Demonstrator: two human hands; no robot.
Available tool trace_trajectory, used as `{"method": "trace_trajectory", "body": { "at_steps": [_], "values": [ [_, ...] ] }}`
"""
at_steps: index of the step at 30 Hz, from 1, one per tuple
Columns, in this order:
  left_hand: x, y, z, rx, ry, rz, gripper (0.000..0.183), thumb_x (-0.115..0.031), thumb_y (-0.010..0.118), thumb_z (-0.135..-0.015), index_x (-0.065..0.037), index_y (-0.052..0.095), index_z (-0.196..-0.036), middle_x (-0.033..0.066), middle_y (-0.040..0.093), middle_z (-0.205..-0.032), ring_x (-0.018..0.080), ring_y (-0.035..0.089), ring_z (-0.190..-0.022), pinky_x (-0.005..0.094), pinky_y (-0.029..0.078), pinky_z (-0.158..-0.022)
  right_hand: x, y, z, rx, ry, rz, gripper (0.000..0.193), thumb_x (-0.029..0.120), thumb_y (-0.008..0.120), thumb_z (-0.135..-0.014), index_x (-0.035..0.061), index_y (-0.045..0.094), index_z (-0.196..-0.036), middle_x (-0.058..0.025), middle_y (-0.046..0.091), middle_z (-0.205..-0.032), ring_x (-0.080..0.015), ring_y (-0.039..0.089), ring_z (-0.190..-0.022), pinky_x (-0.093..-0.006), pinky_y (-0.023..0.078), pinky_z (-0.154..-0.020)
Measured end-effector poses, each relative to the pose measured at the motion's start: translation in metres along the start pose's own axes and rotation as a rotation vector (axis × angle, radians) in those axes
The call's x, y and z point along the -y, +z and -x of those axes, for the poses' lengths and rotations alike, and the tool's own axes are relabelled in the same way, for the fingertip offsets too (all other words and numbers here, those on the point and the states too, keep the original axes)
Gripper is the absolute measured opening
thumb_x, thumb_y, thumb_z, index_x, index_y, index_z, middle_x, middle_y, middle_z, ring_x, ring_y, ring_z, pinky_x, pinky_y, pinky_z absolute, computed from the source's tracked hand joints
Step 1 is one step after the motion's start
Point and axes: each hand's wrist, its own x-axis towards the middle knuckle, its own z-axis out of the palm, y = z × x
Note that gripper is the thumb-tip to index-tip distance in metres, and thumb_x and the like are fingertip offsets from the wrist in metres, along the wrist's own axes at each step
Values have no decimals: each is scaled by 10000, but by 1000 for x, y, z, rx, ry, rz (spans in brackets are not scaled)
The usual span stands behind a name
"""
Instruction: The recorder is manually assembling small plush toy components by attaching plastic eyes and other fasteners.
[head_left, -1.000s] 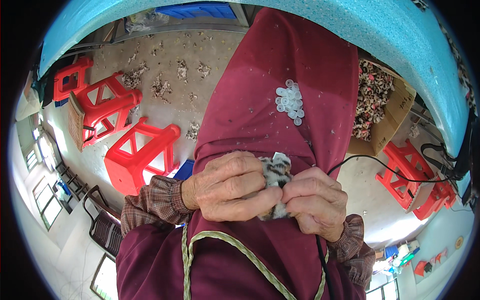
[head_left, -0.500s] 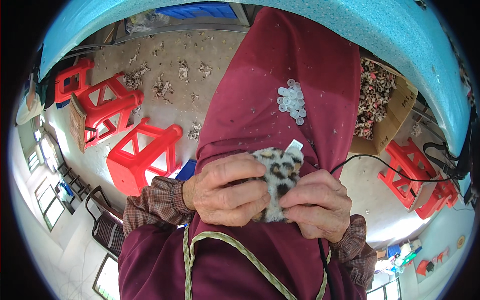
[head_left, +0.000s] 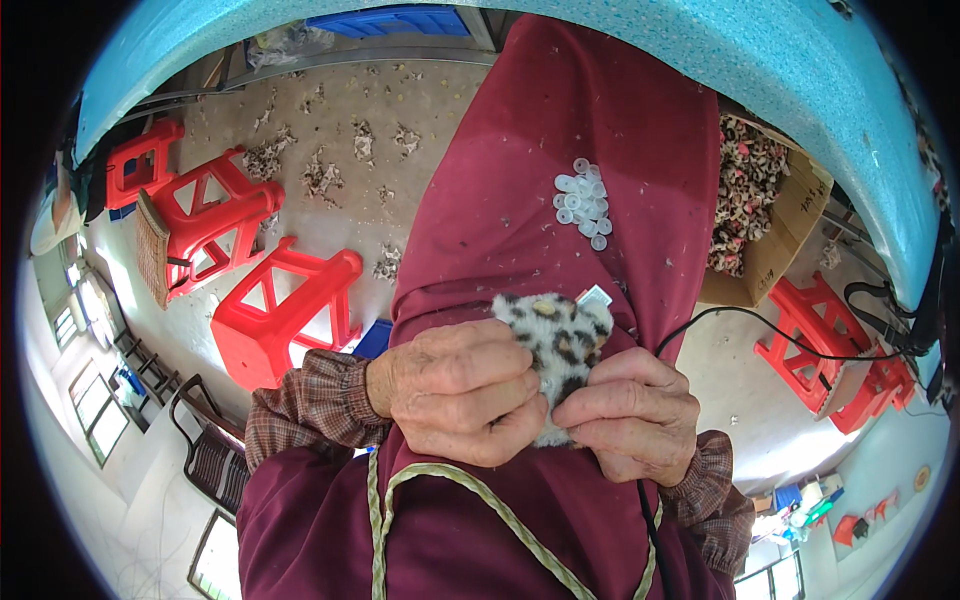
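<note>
Over my lap, a small leopard-spotted plush piece (head_left: 556, 338) is pinched between both hands. It is white and grey with dark and tan spots, and a white label (head_left: 595, 297) sticks out of its far edge. My left hand (head_left: 465, 390) grips its left side with bent fingers. On its lower right side, my right hand (head_left: 635, 412) presses thumb and fingers together. Fingertips hide the plush's near part. Farther out on the maroon apron (head_left: 480, 235) rests a little pile of translucent white plastic caps (head_left: 583, 203).
At right, a cardboard box (head_left: 775, 255) holds many small spotted plush pieces (head_left: 745, 190). A blue speckled surface (head_left: 700, 60) curves across the top. Red stools (head_left: 285, 310) stand on the floor at left, more at right (head_left: 825, 340). Fabric scraps (head_left: 322, 178) lie on the floor. A black cable (head_left: 720, 315) runs near my right hand.
The plush has tilted, and more of its spotted far side shows above my fingers. Its label has shifted slightly right. My left fingers have curled in tighter and lower.
</note>
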Motion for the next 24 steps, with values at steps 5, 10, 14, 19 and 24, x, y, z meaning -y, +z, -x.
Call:
{"method": "trace_trajectory", "body": {
  "at_steps": [5,10,14,19,24],
  "values": [
    [0,2,2,-28,-28,41,215,-47,657,-675,-16,607,-882,124,562,-943,288,559,-922,366,546,-684,1,0,-1,12,13,18,164,-3,634,-509,63,614,-657,-23,646,-814,-201,577,-669,-262,457,-490],
    [3,1,-3,1,-102,103,213,-73,671,-719,-14,590,-908,141,575,-987,322,582,-933,395,555,-696,0,0,0,-5,32,-29,187,-21,628,-497,51,606,-668,-30,637,-810,-206,579,-672,-265,461,-502],
    [7,3,1,31,-111,171,212,-152,653,-804,-12,568,-939,175,571,-1036,395,592,-958,454,556,-686,0,-2,0,8,67,-95,196,-41,632,-499,36,591,-674,-46,626,-826,-214,580,-681,-279,471,-517],
    [11,-2,-3,120,-133,240,269,-221,632,-862,-12,531,-998,205,558,-1074,446,585,-981,505,545,-689,-1,-4,0,8,95,-119,177,-62,648,-541,23,561,-669,-114,604,-943,-219,581,-711,-296,496,-581],
    [12,4,-6,66,-142,300,312,-146,698,-742,1,519,-951,184,556,-983,375,595,-897,421,541,-629,0,-5,-1,-30,153,-149,178,-90,629,-569,22,524,-659,-148,609,-988,-221,587,-718,-299,510,-605]
  ]
}}
